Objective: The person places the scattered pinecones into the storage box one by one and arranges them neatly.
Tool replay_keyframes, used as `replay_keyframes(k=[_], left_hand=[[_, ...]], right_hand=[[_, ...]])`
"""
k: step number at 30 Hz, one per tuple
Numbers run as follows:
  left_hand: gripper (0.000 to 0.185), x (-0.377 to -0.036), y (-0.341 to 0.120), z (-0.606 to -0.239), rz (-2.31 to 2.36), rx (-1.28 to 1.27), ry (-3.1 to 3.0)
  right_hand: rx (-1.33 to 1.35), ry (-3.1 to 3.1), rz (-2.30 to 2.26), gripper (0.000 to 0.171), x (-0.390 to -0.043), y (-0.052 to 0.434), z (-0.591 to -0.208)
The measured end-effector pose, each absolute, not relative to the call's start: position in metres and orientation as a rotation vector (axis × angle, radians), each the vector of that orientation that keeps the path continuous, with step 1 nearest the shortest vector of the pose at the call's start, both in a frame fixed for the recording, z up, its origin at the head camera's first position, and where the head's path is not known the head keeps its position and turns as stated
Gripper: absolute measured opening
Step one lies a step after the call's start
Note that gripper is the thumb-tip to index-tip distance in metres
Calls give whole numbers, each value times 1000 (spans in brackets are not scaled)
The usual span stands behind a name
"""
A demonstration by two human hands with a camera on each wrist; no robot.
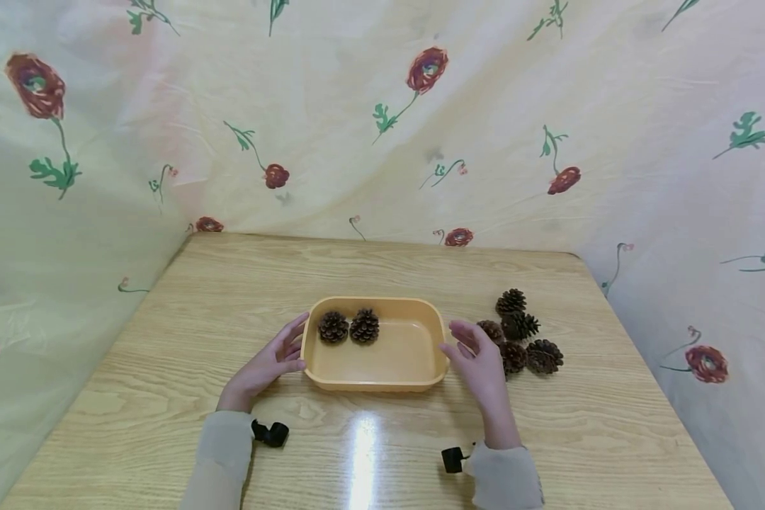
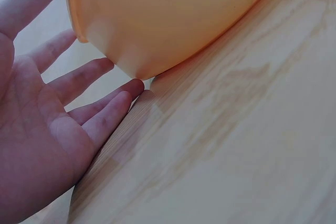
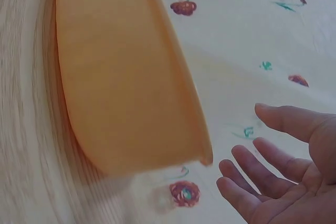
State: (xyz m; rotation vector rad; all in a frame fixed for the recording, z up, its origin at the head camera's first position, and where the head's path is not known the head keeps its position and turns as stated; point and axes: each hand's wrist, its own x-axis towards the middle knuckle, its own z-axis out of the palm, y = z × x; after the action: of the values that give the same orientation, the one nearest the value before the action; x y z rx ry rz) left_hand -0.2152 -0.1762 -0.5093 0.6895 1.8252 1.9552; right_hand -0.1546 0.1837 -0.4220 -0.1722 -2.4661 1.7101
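Note:
An orange plastic tray [image 1: 414,377] stands in the middle of the wooden table [image 1: 166,368], with two pine cones [image 1: 348,327] in its far left corner. My left hand [image 1: 274,358] lies open at the tray's left side, fingertips [image 2: 134,86] touching its outer wall [image 2: 173,19]. My right hand [image 1: 474,354] hovers open just right of the tray, palm facing it, holding nothing. In the right wrist view the fingers [image 3: 262,174] are spread a little apart from the tray's wall [image 3: 121,87]. Several loose pine cones [image 1: 523,336] lie just beyond my right hand.
A cream cloth with red flowers [image 1: 421,127] hangs behind the table and down both sides. The table's front edge is near my sleeves [image 1: 226,453]. Bare wood stretches left of the tray and in front of it.

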Motion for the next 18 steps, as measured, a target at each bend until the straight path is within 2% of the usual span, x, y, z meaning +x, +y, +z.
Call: replay_keyframes(k=[18], left_hand=[[84,-218,-179,-508,1957,700,1812]], right_hand=[[-343,-2540,1557,49,-142,216,-425]])
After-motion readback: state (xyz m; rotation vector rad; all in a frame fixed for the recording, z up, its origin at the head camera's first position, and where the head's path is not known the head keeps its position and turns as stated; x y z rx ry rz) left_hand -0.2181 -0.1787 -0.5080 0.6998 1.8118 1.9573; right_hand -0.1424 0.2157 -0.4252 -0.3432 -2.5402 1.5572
